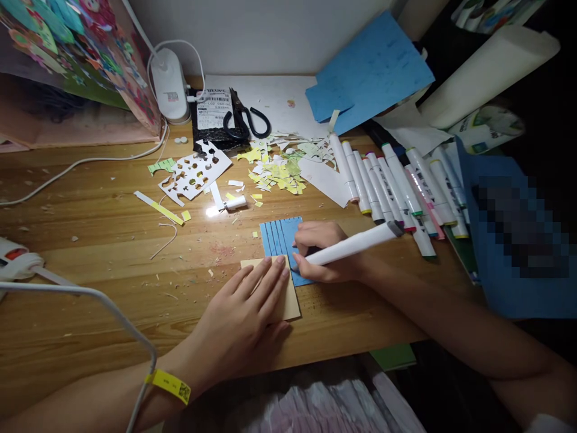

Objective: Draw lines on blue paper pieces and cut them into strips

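A small blue sheet of paper [282, 231] with several dark parallel lines lies on the wooden desk. Over its lower left part rests a tan square pad or card [288, 304]. My left hand [252, 294] lies flat on this tan square, fingers stretched out and holding nothing. In my right hand [322, 243] is a white marker [351, 245], its dark end pointing up and to the right. The marker's tip is down by the tan square's right edge, on the blue paper, mostly hidden by my fingers.
Several white markers [392, 186] lie in a row at the right. Black-handled scissors [246, 120] rest on a black package [198, 132]. Yellow paper scraps [279, 171] and a hole-punched white sheet [198, 171] are behind my hands. A white cable [108, 304] crosses my left wrist.
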Available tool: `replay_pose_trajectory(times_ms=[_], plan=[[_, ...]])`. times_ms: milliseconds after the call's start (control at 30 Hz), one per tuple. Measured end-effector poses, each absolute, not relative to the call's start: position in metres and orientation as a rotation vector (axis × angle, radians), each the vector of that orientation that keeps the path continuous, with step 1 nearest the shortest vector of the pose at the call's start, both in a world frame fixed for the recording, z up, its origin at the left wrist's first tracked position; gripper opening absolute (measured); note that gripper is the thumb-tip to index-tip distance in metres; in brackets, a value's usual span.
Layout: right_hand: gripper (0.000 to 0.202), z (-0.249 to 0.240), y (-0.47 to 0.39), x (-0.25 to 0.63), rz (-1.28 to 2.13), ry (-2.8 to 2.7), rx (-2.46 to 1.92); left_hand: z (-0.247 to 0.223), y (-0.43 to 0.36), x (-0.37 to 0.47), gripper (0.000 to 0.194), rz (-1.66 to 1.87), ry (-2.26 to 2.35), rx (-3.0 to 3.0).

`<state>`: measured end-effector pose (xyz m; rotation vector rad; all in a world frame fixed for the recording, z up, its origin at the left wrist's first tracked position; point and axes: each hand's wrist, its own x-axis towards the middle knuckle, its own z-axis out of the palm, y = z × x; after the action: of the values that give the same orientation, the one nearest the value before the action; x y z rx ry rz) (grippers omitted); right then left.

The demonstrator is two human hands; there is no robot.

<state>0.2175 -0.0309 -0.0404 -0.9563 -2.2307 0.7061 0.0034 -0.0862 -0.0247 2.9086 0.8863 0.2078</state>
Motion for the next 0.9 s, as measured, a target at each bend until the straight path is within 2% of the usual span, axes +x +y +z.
replay_pose_trajectory(times_ms=[367,600,900], plan=[[0.025,-0.0411,-0.0313,0.2156,0.681,-2.258,-0.856,-0.0259,-0.0853,0.0043,0.056,0.237,0.876,2.894],[0.024,-0.0424,-0.0319,0.217,0.675,-2.237,-0.945,-0.0252,-0.0848,0.0042,0.057,0.19,0.874,2.905],[0.022,-0.0393,-0.0348,0.2143,0.783,-2.321,-0.764,-0.025,-0.0835,0.0039,0.052,0.226,0.866,2.892]])
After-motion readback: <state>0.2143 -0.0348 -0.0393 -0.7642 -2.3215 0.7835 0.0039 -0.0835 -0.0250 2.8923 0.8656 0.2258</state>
